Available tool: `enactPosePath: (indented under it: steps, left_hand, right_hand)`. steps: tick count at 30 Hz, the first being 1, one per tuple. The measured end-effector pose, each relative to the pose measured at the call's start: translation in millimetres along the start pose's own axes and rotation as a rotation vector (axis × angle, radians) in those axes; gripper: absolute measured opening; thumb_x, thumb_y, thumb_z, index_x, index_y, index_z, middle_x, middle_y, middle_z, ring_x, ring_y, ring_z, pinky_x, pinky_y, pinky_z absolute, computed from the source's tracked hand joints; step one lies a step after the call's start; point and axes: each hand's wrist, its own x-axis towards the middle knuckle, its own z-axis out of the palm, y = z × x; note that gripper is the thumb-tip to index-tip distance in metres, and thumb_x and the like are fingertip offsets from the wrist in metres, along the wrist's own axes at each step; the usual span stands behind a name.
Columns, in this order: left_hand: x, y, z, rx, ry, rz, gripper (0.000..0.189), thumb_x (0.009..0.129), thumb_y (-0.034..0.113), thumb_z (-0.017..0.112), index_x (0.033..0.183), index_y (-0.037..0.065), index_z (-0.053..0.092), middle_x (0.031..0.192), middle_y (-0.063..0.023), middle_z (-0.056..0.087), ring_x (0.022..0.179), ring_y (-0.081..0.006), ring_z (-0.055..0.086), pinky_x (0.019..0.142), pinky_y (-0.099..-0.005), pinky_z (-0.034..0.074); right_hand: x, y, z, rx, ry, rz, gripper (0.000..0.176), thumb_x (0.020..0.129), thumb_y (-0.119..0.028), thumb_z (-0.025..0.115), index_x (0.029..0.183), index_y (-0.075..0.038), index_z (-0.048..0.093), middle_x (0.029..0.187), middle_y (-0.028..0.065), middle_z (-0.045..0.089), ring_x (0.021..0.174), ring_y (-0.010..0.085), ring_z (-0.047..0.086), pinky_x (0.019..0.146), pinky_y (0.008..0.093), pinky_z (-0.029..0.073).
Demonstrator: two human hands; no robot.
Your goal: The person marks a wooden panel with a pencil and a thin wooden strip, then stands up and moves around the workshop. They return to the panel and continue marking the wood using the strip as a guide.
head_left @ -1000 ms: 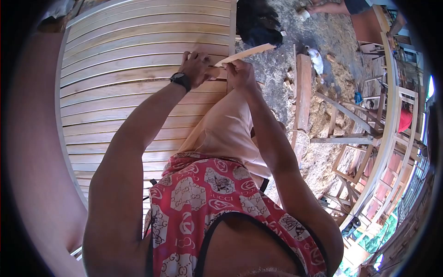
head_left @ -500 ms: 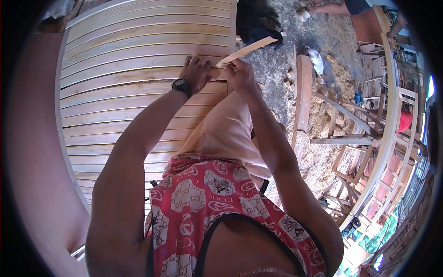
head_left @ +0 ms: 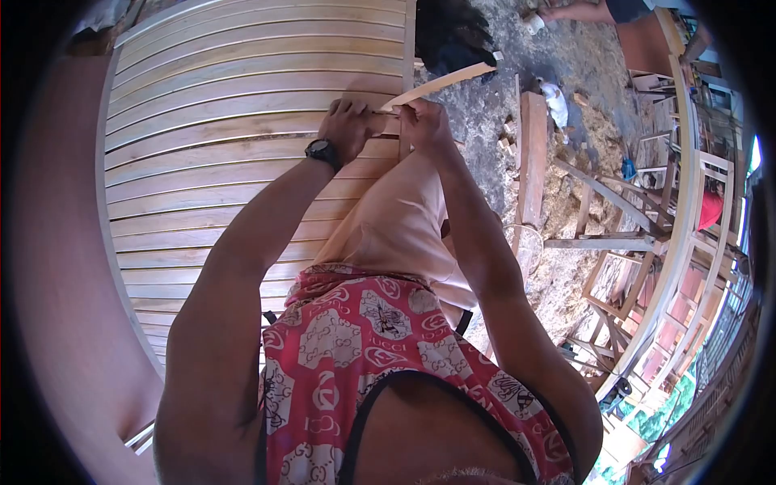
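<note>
A slatted wooden panel (head_left: 242,105) lies beneath my hands. From between them a thin, pale, flexible strip (head_left: 444,81) sticks out past the panel's edge, bowed toward the upper right. My right hand (head_left: 426,125) is closed, pinching the strip's near end with thumb and fingers. Close beside it, my left hand (head_left: 352,129), with a dark watch (head_left: 321,151) at the wrist, has curled fingers over the slats at the strip's near end. What the left fingertips grip is hidden. The strip's material does not show clearly.
My leg (head_left: 388,218) rests on the panel. Right of it, a wooden beam (head_left: 532,162) lies on the rough, littered floor, near wooden frames (head_left: 622,275). A dark heap (head_left: 457,36) lies beyond the edge. Another person's arm (head_left: 578,12) shows at the top right.
The strip, nearly straight before, now bends in a curve, its far end slightly lower and farther right. Both hands have shifted slightly to the right.
</note>
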Motion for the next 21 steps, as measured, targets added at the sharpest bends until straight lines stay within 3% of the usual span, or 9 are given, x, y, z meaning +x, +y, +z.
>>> enactPosePath:
  steps: [5, 12, 15, 17, 21]
  left_hand:
    - [-6, -4, 0, 0.077, -0.022, 0.069, 0.039, 0.093, 0.035, 0.070, 0.120, 0.007, 0.070, 0.120, -0.0071, 0.059, 0.122, -0.0292, 0.054, 0.114, -0.0529, 0.036]
    - [-9, 0, 1, 0.128, -0.046, 0.026, 0.036, 0.099, 0.030, 0.059, 0.128, 0.009, 0.065, 0.124, -0.0061, 0.057, 0.125, -0.0282, 0.052, 0.118, -0.0586, 0.028]
    - [-9, 3, -3, 0.155, -0.070, 0.017, 0.039, 0.099, 0.030, 0.058, 0.132, 0.009, 0.062, 0.130, -0.0059, 0.055, 0.129, -0.0275, 0.049, 0.121, -0.0584, 0.025]
    - [-12, 8, -6, 0.152, -0.126, -0.037, 0.039, 0.100, 0.030, 0.057, 0.135, 0.014, 0.063, 0.138, -0.0063, 0.052, 0.136, -0.0280, 0.045, 0.123, -0.0585, 0.021]
    - [-11, 14, -10, 0.194, -0.185, -0.062, 0.048, 0.102, 0.032, 0.050, 0.143, 0.007, 0.053, 0.141, -0.0073, 0.050, 0.138, -0.0272, 0.043, 0.124, -0.0587, 0.020]
  right_hand:
    - [2, 1, -2, -0.008, -0.018, 0.043, 0.011, 0.096, -0.006, 0.069, 0.105, -0.002, 0.073, 0.078, 0.0160, 0.073, 0.074, 0.0188, 0.074, 0.066, 0.0332, 0.055]
    - [3, 3, -2, -0.031, -0.039, 0.022, 0.012, 0.096, -0.007, 0.070, 0.105, -0.001, 0.073, 0.077, 0.0150, 0.072, 0.072, 0.0183, 0.072, 0.064, 0.0341, 0.053]
    - [4, -5, -6, 0.029, -0.001, 0.050, 0.011, 0.096, -0.008, 0.070, 0.105, -0.001, 0.073, 0.077, 0.0160, 0.071, 0.070, 0.0198, 0.072, 0.062, 0.0335, 0.052]
    - [5, -13, -13, 0.046, 0.060, 0.032, 0.011, 0.096, -0.008, 0.070, 0.105, -0.002, 0.074, 0.077, 0.0171, 0.071, 0.068, 0.0204, 0.071, 0.062, 0.0325, 0.051]
    - [3, -39, -31, -0.012, 0.030, 0.121, 0.013, 0.096, -0.010, 0.070, 0.106, -0.003, 0.074, 0.078, 0.0178, 0.071, 0.068, 0.0195, 0.071, 0.062, 0.0331, 0.051]
